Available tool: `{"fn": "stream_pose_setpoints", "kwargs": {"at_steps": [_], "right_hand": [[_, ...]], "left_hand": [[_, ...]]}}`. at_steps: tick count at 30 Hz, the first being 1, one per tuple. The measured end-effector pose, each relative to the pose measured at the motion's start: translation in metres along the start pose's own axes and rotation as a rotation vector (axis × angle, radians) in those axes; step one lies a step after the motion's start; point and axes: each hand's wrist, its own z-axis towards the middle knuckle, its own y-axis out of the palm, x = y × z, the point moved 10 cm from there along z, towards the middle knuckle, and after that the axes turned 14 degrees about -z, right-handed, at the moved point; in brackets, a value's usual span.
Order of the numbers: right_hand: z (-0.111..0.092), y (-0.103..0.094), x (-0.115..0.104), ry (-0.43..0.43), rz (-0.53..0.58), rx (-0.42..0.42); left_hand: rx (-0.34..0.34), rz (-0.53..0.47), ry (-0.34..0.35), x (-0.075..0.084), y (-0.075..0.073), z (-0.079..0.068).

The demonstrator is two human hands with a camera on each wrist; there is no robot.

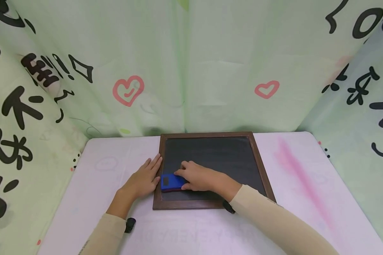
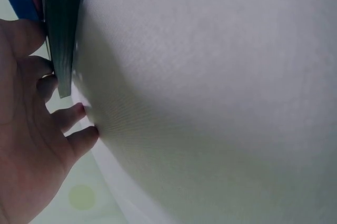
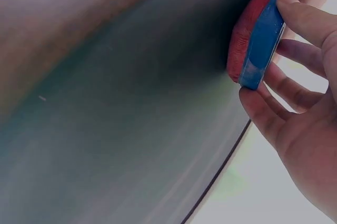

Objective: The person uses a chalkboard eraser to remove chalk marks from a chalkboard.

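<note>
A small chalkboard (image 1: 210, 156) with a brown wooden frame lies on the table. My right hand (image 1: 199, 176) grips a blue chalkboard eraser (image 1: 170, 182) near the board's left side. In the right wrist view, the thumb and fingers pinch the blue body of the eraser (image 3: 264, 34), and its red pad faces the dark surface. With fingers extended, my left hand (image 1: 143, 179) rests along the frame's left edge, the thumb close to the eraser. The left wrist view has the left hand (image 2: 31, 124) beside the board's edge (image 2: 60, 40), some fingertips touching the table.
The white table (image 1: 194, 233) carries a pink streak (image 1: 303, 180) on the right. Behind and at both sides hangs a pale green curtain (image 1: 217, 71) with black lettering and red hearts. Dark wrist devices show at the left cuff (image 1: 130, 225) and under the right wrist (image 1: 228, 206).
</note>
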Motion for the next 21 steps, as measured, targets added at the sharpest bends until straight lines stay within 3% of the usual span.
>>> {"fn": "stream_pose_setpoints", "kwargs": {"at_steps": [10, 21], "right_hand": [[-0.021, 0.006, -0.008, -0.03, -0.068, 0.054], [-0.064, 0.017, 0.026, 0.07, 0.057, 0.09]], "left_hand": [[0.001, -0.005, 0.02, -0.001, 0.002, 0.001], [0.005, 0.007, 0.032, 0.001, 0.001, 0.0]]}}
